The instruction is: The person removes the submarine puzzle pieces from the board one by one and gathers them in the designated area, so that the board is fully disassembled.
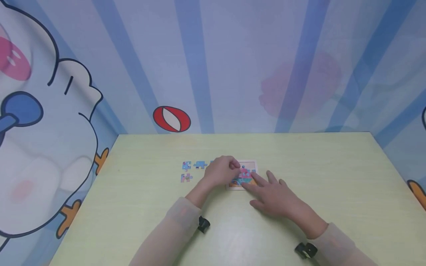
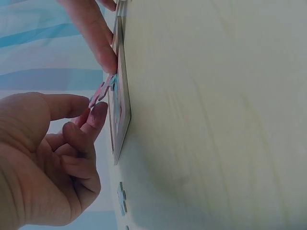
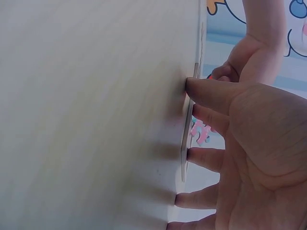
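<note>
My left hand (image 1: 219,170) pinches a pink and blue jigsaw piece (image 2: 98,93) between thumb and fingertip. In the left wrist view the piece is tilted, one edge down at the puzzle board (image 2: 123,103). That shallow framed board (image 1: 249,163) lies flat and carries several joined pieces in pink, blue and orange, partly covered by my hands. My right hand (image 1: 276,195) is spread out from the right side. Two of its fingertips touch the board, and the other fingers (image 3: 196,200) reach down toward the table beside it.
Left of the board, loose jigsaw pieces (image 1: 200,164) lie on the pale table (image 1: 133,207), one partly hidden behind my left hand. A printed blue curtain-like backdrop (image 1: 233,74) stands along the table's far edge. Small black devices (image 1: 305,250) sit at both wrists.
</note>
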`<state>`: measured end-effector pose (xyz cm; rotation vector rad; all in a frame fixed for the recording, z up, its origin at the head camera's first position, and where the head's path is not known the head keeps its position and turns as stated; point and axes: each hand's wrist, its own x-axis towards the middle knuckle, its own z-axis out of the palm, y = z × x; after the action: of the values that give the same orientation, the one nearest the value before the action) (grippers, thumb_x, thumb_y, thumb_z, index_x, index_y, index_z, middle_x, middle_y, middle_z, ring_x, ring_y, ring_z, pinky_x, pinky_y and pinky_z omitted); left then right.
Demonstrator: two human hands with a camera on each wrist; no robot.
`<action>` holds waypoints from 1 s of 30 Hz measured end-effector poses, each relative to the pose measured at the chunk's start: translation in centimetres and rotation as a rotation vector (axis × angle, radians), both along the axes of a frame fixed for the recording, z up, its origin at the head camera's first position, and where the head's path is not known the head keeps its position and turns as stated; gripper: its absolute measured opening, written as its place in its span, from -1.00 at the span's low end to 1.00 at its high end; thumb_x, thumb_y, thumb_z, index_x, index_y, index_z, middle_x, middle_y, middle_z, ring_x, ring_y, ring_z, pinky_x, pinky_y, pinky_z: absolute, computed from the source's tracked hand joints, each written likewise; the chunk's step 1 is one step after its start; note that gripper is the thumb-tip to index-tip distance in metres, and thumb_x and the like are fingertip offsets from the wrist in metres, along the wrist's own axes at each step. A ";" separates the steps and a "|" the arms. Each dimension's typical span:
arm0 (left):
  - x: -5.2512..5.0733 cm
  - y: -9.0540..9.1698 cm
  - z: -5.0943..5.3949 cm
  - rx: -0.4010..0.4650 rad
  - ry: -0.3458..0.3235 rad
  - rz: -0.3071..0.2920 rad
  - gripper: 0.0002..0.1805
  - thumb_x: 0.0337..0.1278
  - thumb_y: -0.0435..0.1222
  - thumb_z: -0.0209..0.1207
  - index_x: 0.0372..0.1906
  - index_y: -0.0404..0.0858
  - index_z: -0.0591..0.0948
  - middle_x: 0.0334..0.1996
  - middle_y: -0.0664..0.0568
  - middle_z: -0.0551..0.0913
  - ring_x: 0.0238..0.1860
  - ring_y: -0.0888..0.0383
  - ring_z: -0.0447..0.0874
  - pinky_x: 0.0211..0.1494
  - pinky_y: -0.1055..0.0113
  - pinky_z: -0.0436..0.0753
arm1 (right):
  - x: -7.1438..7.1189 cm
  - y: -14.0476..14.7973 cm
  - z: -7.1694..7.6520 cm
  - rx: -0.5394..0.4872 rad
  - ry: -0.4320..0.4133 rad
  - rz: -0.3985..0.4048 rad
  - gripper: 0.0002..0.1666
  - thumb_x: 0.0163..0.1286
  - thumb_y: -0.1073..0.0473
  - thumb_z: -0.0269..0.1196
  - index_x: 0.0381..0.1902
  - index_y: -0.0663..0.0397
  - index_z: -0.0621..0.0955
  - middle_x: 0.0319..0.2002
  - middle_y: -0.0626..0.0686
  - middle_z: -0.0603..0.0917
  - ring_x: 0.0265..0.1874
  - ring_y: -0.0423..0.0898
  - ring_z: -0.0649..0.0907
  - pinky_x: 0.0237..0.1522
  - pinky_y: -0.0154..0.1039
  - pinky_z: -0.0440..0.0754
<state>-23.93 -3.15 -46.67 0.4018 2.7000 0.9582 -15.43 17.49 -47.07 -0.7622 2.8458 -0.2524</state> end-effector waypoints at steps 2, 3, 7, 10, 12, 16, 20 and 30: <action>0.0 0.0 -0.1 0.002 0.005 0.004 -0.86 0.36 -0.11 0.27 -0.11 -0.03 0.73 -0.29 0.23 0.68 -0.29 0.24 0.63 -0.23 0.22 0.59 | 0.0 0.0 -0.1 0.000 0.000 0.000 -0.33 0.54 -0.17 0.20 0.55 -0.29 0.42 0.58 0.21 0.24 0.42 0.61 0.22 0.14 0.58 0.36; -0.1 0.0 -0.1 0.004 0.007 0.005 -0.86 0.36 -0.11 0.27 -0.11 -0.03 0.73 -0.29 0.23 0.68 -0.29 0.23 0.63 -0.24 0.22 0.59 | 0.0 0.0 -0.1 0.001 0.000 0.001 -0.33 0.54 -0.17 0.20 0.55 -0.29 0.42 0.58 0.21 0.24 0.42 0.62 0.21 0.14 0.59 0.36; -0.1 0.0 -0.2 0.005 0.013 0.008 -0.87 0.35 -0.12 0.26 -0.12 -0.02 0.73 -0.29 0.23 0.69 -0.30 0.23 0.63 -0.25 0.22 0.59 | 0.0 0.0 -0.1 0.002 0.000 0.001 -0.33 0.55 -0.18 0.20 0.55 -0.28 0.42 0.58 0.21 0.24 0.42 0.61 0.21 0.14 0.58 0.36; -0.1 0.0 -0.2 0.005 0.012 0.008 -0.87 0.35 -0.12 0.27 -0.12 -0.01 0.73 -0.28 0.23 0.69 -0.30 0.23 0.64 -0.26 0.22 0.60 | 0.0 0.0 0.0 0.001 0.001 0.001 -0.33 0.55 -0.17 0.20 0.55 -0.27 0.42 0.58 0.21 0.24 0.42 0.61 0.21 0.14 0.58 0.36; -0.1 0.0 -0.2 0.005 0.015 0.011 -0.87 0.35 -0.12 0.27 -0.12 -0.01 0.73 -0.28 0.23 0.69 -0.30 0.23 0.64 -0.26 0.22 0.60 | 0.0 0.0 0.1 -0.001 0.000 0.002 -0.33 0.55 -0.17 0.20 0.55 -0.27 0.42 0.58 0.22 0.24 0.42 0.61 0.21 0.14 0.58 0.36; -0.1 0.0 -0.2 0.007 0.026 0.014 -0.89 0.35 -0.12 0.28 -0.16 -0.01 0.74 -0.31 0.24 0.69 -0.34 0.23 0.63 -0.30 0.23 0.59 | 0.1 0.0 0.2 0.000 -0.001 0.001 -0.32 0.55 -0.18 0.20 0.56 -0.28 0.40 0.58 0.22 0.24 0.42 0.61 0.21 0.14 0.58 0.36; -0.1 0.0 -0.4 0.013 0.021 0.009 -0.91 0.34 -0.13 0.29 -0.19 -0.01 0.75 -0.36 0.25 0.68 -0.37 0.23 0.62 -0.35 0.27 0.58 | 0.0 0.1 0.1 0.000 0.001 0.000 -0.33 0.55 -0.18 0.19 0.56 -0.29 0.40 0.58 0.21 0.24 0.43 0.61 0.21 0.14 0.58 0.36; -0.1 0.2 -0.6 0.009 0.013 0.024 -0.91 0.31 -0.13 0.33 -0.21 -0.01 0.78 -0.38 0.27 0.69 -0.35 0.26 0.63 -0.30 0.28 0.59 | -0.1 0.1 -0.1 -0.004 0.003 0.002 -0.33 0.55 -0.19 0.19 0.55 -0.30 0.40 0.58 0.21 0.23 0.42 0.61 0.21 0.14 0.58 0.36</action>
<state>-24.00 -2.99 -47.28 0.3800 2.7189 0.9785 -15.50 17.61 -47.21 -0.7668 2.8485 -0.2571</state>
